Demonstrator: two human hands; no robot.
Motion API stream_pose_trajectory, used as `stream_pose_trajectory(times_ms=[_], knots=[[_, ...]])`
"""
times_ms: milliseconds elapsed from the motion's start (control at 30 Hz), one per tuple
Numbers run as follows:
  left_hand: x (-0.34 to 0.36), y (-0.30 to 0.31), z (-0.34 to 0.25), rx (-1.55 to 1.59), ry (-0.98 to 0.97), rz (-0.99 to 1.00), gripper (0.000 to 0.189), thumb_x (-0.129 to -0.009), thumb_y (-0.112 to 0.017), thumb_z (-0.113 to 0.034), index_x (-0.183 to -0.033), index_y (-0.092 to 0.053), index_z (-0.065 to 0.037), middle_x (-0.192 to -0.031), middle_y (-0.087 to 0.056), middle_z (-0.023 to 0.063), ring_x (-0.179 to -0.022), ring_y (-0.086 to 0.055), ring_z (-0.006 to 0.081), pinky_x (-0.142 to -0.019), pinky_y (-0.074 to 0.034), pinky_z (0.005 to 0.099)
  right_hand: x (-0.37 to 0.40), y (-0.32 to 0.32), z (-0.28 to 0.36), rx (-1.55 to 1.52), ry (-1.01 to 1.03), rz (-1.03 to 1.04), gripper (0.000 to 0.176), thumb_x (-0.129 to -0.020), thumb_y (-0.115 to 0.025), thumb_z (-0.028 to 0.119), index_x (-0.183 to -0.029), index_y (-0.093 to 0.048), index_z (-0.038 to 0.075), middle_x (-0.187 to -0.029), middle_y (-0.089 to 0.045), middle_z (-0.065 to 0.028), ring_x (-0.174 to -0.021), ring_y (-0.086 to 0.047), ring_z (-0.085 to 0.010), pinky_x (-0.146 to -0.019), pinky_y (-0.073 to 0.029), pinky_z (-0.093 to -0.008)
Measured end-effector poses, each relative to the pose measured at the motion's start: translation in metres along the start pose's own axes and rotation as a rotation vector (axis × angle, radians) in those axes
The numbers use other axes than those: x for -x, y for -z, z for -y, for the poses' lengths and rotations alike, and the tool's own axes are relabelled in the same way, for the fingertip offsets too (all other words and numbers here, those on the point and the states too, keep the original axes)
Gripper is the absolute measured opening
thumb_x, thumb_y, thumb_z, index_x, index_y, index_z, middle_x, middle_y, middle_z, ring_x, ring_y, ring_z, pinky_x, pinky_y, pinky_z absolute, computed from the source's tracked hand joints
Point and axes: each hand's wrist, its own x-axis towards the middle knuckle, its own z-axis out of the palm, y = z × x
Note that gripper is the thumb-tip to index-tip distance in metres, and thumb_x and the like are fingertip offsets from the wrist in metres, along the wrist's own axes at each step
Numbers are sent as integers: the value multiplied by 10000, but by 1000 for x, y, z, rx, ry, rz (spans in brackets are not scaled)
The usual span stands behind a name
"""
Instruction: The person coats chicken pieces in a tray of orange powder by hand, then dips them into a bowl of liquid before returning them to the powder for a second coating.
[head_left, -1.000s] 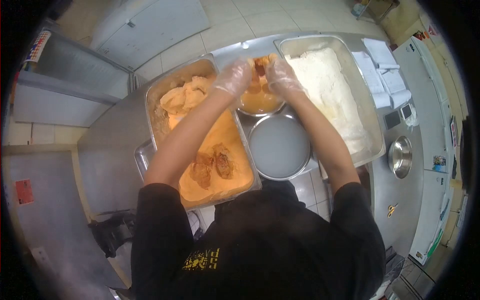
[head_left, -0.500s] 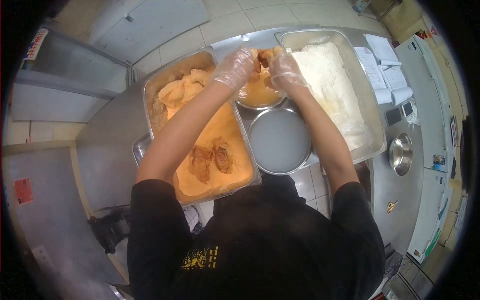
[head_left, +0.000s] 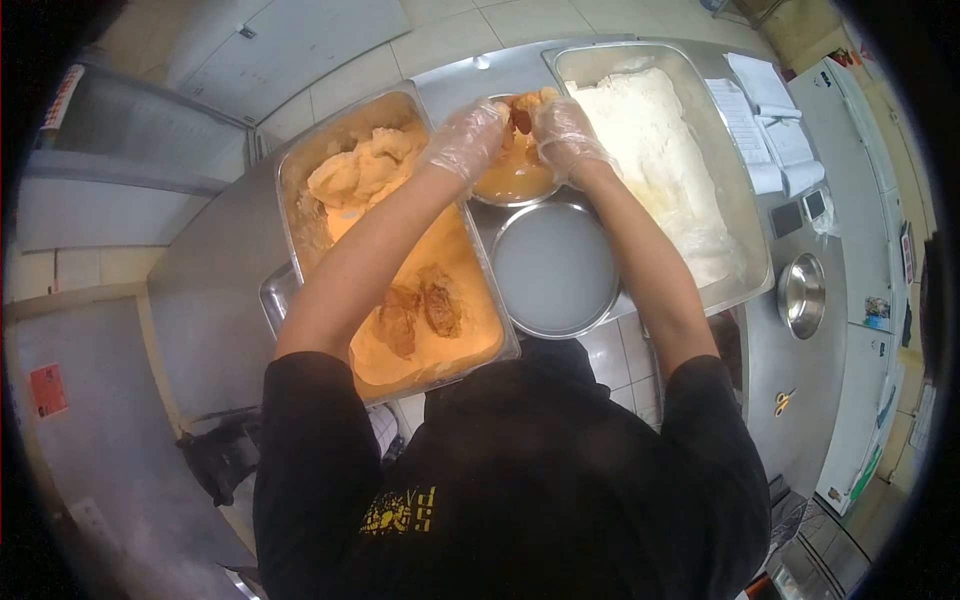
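Observation:
My left hand (head_left: pixel 468 140) and my right hand (head_left: pixel 568 138), both in clear plastic gloves, grip reddish-brown chicken pieces (head_left: pixel 521 120) with closed fingers. Whether this is one piece or two is partly hidden by the gloves. They are above a round metal bowl of orange-brown liquid (head_left: pixel 515 185). Below my left forearm, a deep metal tray (head_left: pixel 508 335) holds orange breading powder (head_left: pixel 462 345). On the powder lie a coated chicken piece (head_left: pixel 440 305) and another chicken piece (head_left: pixel 398 322) beside it.
Nearer my body is a round pan of cloudy greyish liquid (head_left: pixel 556 270). To the right are a tray of white flour (head_left: pixel 640 150), papers (head_left: pixel 765 90), a phone (head_left: pixel 787 219), a steel bowl (head_left: pixel 802 296) and yellow-handled scissors (head_left: pixel 784 402).
Both hands still grip the chicken over the bowl, having shifted only slightly. The whole view has tilted a little.

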Motion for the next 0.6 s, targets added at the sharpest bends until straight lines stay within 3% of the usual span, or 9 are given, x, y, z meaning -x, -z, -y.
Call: stream_pose_trajectory(times_ms=[67,200,300,367,500,600], knots=[[8,1,-2,-8,-42,13,273,-939,-658,-83,-1207,-689,-44,-1286,-659,231,-1177,-678,396,-972,-568,471,4,-13,-16,73,126,5,178,-922,-657,115,-1065,-713,26,-1073,-716,-249,-1009,-716,-392,-869,-579,-478],[-2,-26,10,-74,-32,-42,283,-950,-639,-68,-1229,-672,-32,-1296,-658,231,-1184,-676,402,-986,-566,474,7,-1,-8,66,283,-89,220,-910,-677,121,-1110,-729,47,-1079,-707,-232,-1008,-711,-385,-876,-584,-473],[-4,-24,10,-64,-40,-28,276,-954,-631,-61,-1224,-675,-28,-1289,-664,231,-1190,-674,398,-1000,-561,470,-11,-37,-35,240,272,63,237,-896,-692,112,-1123,-728,52,-1096,-698,-222,-985,-712,-378,-870,-590,-465],[6,0,-7,20,33,46,268,-956,-632,-64,-1217,-680,-30,-1273,-670,231,-1192,-675,389,-1005,-558,466,-2,-32,-30,152,228,8,217,-913,-674,126,-1110,-724,49,-1096,-700,-225,-982,-712,-381,-868,-588,-472],[3,-21,7,-56,-68,-15,257,-945,-649,-68,-1198,-692,-44,-1252,-678,226,-1182,-680,382,-986,-560,465,8,-6,-11,-13,207,-70,209,-930,-657,145,-1105,-722,52,-1085,-696,-229,-985,-713,-378,-861,-586,-479],[0,-17,2,-15,-37,-7,259,-934,-666,-68,-1191,-698,-50,-1244,-685,219,-1170,-685,382,-973,-564,463,-4,-37,-30,26,103,-40,221,-920,-662,129,-1121,-724,60,-1062,-694,-221,-999,-715,-370,-861,-587,-468]])
